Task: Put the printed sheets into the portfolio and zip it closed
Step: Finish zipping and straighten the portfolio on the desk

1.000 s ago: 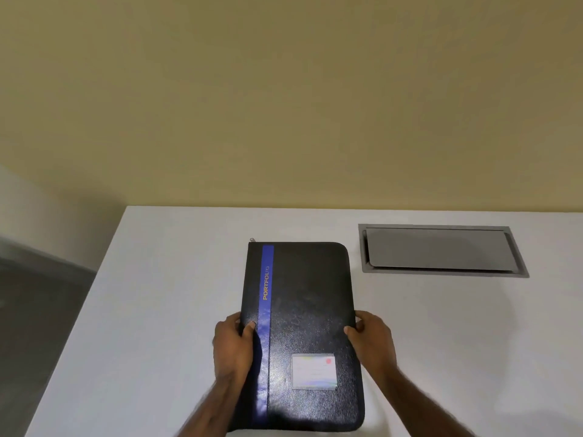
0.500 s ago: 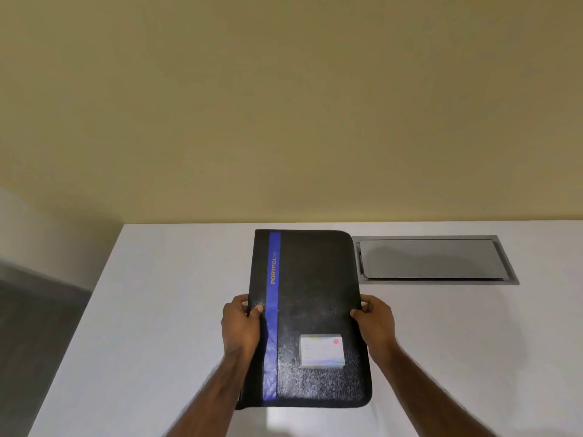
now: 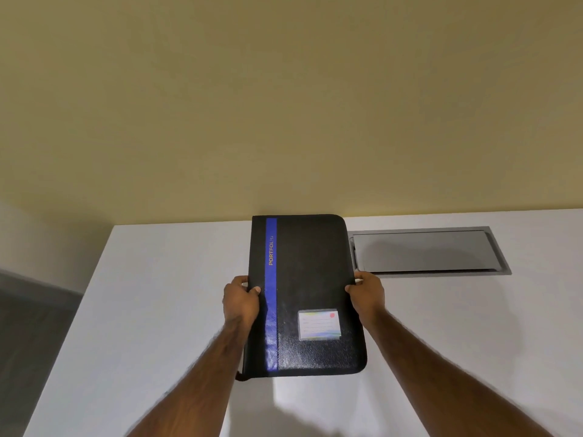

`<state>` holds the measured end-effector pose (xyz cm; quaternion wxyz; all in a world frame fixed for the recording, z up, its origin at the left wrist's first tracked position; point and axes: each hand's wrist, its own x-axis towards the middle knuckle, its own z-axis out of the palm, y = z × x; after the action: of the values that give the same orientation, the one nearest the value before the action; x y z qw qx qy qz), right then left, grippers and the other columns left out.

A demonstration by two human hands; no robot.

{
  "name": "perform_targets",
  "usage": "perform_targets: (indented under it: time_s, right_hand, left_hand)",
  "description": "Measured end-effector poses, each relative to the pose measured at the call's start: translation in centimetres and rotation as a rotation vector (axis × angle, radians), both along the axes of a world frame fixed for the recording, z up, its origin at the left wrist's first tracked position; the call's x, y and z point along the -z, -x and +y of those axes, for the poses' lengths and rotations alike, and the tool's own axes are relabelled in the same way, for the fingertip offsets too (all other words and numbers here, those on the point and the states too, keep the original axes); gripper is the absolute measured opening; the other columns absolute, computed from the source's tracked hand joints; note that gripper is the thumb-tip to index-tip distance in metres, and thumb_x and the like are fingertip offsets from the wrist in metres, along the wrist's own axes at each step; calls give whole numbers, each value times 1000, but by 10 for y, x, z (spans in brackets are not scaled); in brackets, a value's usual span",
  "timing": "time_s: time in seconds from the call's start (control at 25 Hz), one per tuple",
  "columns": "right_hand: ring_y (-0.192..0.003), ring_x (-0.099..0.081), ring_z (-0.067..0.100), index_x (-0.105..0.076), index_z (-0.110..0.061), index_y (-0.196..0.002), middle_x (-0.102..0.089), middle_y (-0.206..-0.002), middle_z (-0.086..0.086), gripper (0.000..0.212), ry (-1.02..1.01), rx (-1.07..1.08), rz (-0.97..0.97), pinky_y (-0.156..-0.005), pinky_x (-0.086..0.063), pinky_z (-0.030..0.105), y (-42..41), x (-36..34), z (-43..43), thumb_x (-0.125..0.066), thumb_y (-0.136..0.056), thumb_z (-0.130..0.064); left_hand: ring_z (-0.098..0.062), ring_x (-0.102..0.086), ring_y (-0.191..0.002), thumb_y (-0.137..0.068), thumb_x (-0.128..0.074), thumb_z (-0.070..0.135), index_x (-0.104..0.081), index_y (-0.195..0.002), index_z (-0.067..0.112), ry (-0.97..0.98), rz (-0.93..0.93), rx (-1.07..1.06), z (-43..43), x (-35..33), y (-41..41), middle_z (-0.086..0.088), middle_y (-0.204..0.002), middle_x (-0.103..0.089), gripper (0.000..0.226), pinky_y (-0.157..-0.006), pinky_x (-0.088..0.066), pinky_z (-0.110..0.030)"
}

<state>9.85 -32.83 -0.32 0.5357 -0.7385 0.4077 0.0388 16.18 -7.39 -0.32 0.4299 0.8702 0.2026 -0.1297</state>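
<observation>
A black zipped portfolio [image 3: 312, 279] with a blue vertical stripe, gold lettering and a small label pocket is held up above the white table [image 3: 157, 294], cover facing me. My left hand [image 3: 241, 299] grips its left edge by the stripe, thumb on the cover. My right hand [image 3: 367, 294] grips its right edge at the same height. A small zip tab hangs at the lower left corner. No printed sheets are in view.
A grey recessed cable hatch [image 3: 422, 252] sits in the table at the right, partly behind the portfolio. A yellow wall [image 3: 284, 105] rises just behind the table's far edge. The table's left edge drops to a dark floor [image 3: 28, 326].
Both hands have lifted the portfolio off the table and moved it away from me and upward; its top edge now reaches the wall line.
</observation>
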Motion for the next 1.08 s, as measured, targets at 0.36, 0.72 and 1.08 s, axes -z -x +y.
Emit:
perform_targets:
  time_s: [0.36,0.72,1.08]
  right_hand:
    - [-73,-64,18,-60,-25,-78,-65,-82,-8,28,51,-9,59,-55,-49,18,-6,10,-6,-54,-95,-5]
    - [-77,-64,16,-63,-25,-89,-71,-101,2,18,64,-57,41,-73,-56,30,-8,9,-5,-58,-94,-8]
    - [-139,-39,31,-32,-21,-150,-36,-153,11,70,708,-550,83,-110,-41,44,30,13,31,-60,-91,-45]
  left_hand:
    - [-29,-69,-100,-95,-65,10,-64,-124,10,20,30,7,-7,5,-1,-10,-117,-73,30,-94,-55,-42]
    - [-30,-69,-104,-96,-63,14,-64,-127,8,34,58,40,-8,7,1,-10,-120,-72,32,-98,-55,-48]
    - [-26,-12,-155,-100,-49,48,-12,-161,13,-401,-182,539,-17,18,52,-6,-169,-6,80,-125,-18,-39]
